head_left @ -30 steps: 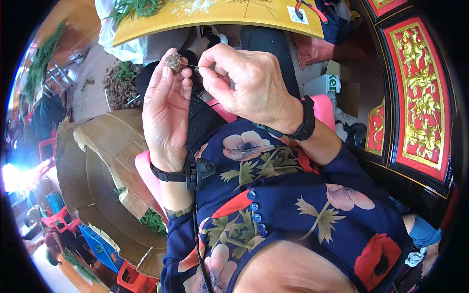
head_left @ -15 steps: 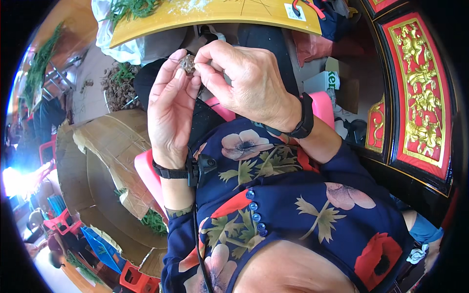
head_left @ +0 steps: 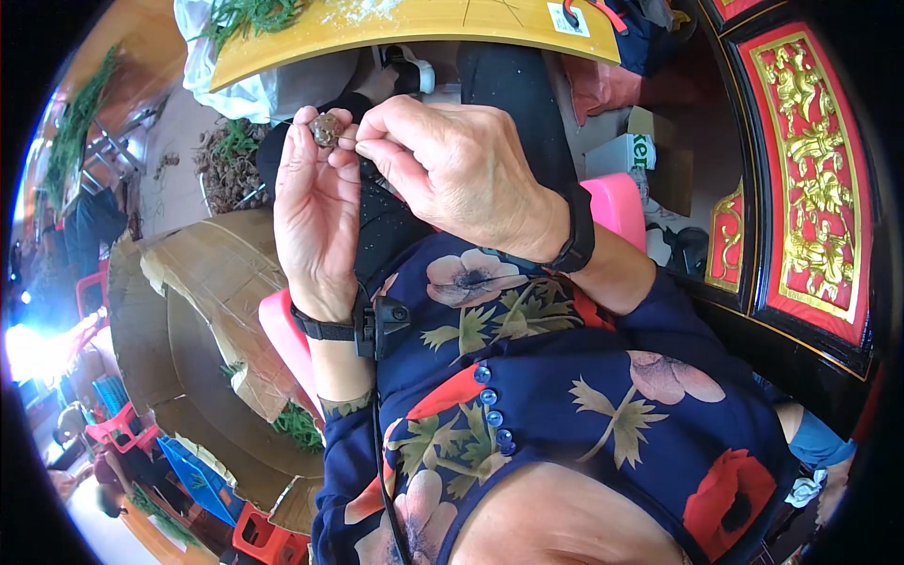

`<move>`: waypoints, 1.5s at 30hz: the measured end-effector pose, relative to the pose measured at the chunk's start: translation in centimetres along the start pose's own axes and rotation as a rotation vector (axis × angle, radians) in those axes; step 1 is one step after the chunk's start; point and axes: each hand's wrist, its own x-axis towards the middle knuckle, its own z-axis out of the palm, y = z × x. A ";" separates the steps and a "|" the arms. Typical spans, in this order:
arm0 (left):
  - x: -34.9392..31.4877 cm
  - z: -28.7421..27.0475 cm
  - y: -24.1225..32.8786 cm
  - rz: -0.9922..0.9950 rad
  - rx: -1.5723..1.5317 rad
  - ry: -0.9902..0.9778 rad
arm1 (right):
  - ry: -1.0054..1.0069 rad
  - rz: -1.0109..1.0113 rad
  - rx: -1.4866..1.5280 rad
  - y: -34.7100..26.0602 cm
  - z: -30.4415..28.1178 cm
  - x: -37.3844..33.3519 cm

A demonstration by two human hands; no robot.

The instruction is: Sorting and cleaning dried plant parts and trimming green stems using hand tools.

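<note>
A small brown knobbly ball (head_left: 325, 130) is held up over the lap (head_left: 388, 231), just short of the near edge of the yellow desk (head_left: 424, 36). It is grasped by the fingers of the left hand (head_left: 318, 217), palm turned to the wearer. The right hand (head_left: 461, 174) is held close beside it; its thumb and forefinger are pinched together at the ball's right (whether something thin is gripped there cannot be told). Green sprigs (head_left: 252, 14) and white powder (head_left: 363, 9) are strewn on the desk. A brown heap (head_left: 226, 179) is seen on the floor at left, near torn cardboard (head_left: 217, 250).
</note>
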 end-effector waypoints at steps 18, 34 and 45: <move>0.0 -0.4 -0.2 -0.099 -0.103 -0.094 | -0.033 0.054 0.030 0.4 -0.8 0.4; -0.1 0.1 -0.7 -0.072 0.113 -0.152 | -0.038 -0.138 0.023 2.3 -2.5 1.8; 0.0 0.3 -1.2 -0.001 0.248 -0.101 | -0.065 -0.071 0.072 2.1 -2.6 1.7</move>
